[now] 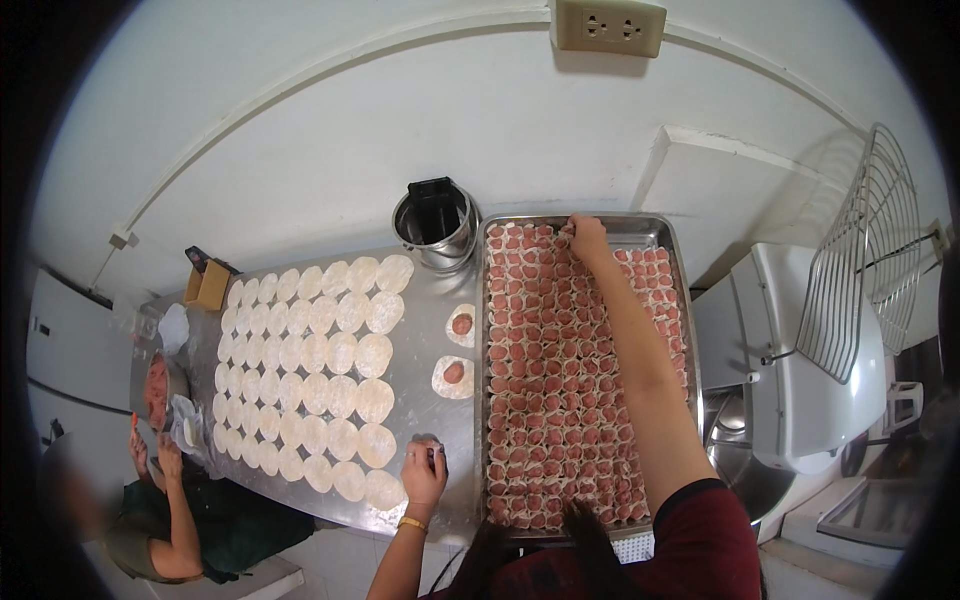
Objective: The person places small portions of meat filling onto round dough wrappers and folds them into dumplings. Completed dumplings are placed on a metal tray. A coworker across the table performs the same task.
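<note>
My right hand [588, 241] reaches to the far end of a large metal tray [655, 232], fingers pinched at an open-topped dumpling in the last row. Tight rows of dumplings [545, 375] with pink meat filling cover most of the tray. Low on the steel table, left of the tray, my left hand [424, 474] is curled around something small and dark that I cannot make out. Two wrappers with a lump of filling, one wrapper [454, 373] nearer and one wrapper [461, 325] farther, lie between the tray and the many round wrappers [315, 355] laid out in overlapping rows.
A metal pot [440, 235] with a black insert stands behind the table. On the left, a co-worker [165, 500] handles something beside a bowl of meat filling [158, 390]. A cardboard box [207, 285] sits at the far left corner. A wire rack [865, 250] and white appliance [810, 360] stand right.
</note>
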`<state>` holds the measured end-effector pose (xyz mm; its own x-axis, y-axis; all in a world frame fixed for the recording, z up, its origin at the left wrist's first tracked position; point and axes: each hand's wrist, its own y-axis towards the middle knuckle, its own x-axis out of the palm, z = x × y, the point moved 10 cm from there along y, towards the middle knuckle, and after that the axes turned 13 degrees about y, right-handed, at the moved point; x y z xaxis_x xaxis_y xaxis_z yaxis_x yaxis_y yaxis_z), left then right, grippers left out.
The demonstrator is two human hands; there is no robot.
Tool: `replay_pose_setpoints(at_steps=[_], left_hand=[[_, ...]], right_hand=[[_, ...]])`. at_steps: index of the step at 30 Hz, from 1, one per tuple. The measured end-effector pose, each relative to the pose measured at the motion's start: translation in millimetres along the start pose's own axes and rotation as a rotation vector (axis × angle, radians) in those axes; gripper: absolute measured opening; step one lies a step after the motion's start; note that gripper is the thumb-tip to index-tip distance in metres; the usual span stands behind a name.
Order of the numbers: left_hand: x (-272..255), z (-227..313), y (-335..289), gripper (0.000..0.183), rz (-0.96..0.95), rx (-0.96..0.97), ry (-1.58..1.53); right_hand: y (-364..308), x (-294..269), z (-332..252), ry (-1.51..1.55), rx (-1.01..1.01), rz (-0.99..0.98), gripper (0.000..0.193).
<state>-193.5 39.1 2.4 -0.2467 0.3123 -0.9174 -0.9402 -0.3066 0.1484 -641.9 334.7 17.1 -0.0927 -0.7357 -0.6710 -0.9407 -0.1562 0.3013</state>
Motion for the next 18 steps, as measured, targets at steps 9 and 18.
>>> replay_pose_setpoints(at_steps=[9, 18], left_hand=[[-2, 3, 1, 0.011, 0.002, 0.019, 0.010], [0, 1, 1, 0.012, -0.024, 0.013, 0.000]], right_hand=[[-4, -5, -18, -0.019, -0.059, 0.024, 0.015], [2, -6, 9, -0.039, 0.039, 0.017, 0.016]])
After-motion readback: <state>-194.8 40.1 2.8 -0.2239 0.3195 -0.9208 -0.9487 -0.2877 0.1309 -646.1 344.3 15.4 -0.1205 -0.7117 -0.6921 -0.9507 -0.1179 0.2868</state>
